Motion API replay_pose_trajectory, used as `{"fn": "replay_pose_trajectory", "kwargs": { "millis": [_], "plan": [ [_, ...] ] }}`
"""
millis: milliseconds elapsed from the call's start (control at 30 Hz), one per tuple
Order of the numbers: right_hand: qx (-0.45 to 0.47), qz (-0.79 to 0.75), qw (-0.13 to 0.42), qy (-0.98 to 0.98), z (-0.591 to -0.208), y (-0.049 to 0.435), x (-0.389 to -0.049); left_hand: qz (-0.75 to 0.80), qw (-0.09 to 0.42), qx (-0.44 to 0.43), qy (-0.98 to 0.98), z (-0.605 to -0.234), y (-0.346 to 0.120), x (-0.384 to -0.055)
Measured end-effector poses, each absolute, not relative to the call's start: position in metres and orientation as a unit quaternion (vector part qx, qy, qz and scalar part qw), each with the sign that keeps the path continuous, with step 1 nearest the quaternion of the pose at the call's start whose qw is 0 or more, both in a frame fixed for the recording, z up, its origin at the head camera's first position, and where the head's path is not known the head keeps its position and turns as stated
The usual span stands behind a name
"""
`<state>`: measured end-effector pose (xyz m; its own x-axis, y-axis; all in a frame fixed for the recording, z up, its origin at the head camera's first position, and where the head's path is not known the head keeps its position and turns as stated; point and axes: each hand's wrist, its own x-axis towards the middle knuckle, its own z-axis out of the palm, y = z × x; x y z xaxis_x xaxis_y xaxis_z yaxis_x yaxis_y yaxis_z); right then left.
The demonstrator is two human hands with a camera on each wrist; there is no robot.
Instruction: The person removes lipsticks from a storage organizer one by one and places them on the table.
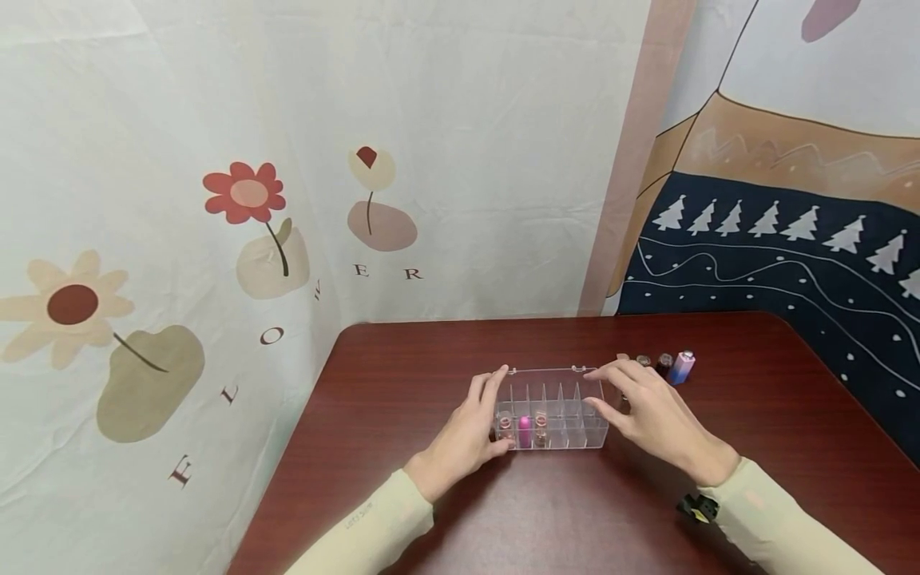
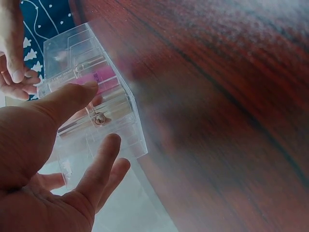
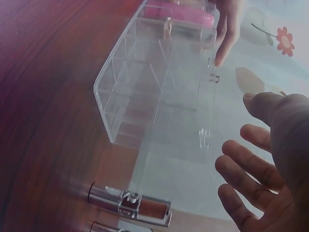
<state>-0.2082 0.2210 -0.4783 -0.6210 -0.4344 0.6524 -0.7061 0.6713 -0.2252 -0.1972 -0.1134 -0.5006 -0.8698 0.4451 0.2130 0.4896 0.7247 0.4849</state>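
A clear plastic organizer box (image 1: 575, 439) with small compartments stands on the table. Its front left compartments hold a pink lipstick (image 1: 525, 432) with a rose-gold tube (image 1: 506, 427) and another rose-gold tube (image 1: 541, 430) on either side. My left hand (image 1: 463, 427) grips the box's left end, thumb at the front and fingers toward the back. In the left wrist view that thumb (image 2: 72, 99) lies across the box near the pink lipstick. My right hand (image 1: 657, 411) is beside the right end with thumb and fingers spread, holding nothing. In the right wrist view it stands apart from the box.
Beyond my right hand stand a pink-and-blue lipstick (image 1: 681, 369), a dark-topped tube (image 1: 664, 365) and other tubes partly hidden by the hand. The right wrist view shows a silvery lip gloss tube (image 3: 129, 204). Printed cloth (image 1: 496, 200) hangs behind the reddish-brown table (image 1: 402, 359).
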Motion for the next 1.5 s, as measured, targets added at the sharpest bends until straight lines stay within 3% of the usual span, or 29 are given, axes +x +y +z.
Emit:
{"fn": "replay_pose_trajectory", "kwargs": {
  "millis": [1500],
  "plan": [
    [0.386,0.199,0.237,-0.869,-0.498,0.165,-0.203,-0.266,0.046,-0.253,-0.929,-0.500,-0.114,-0.198]
  ]
}}
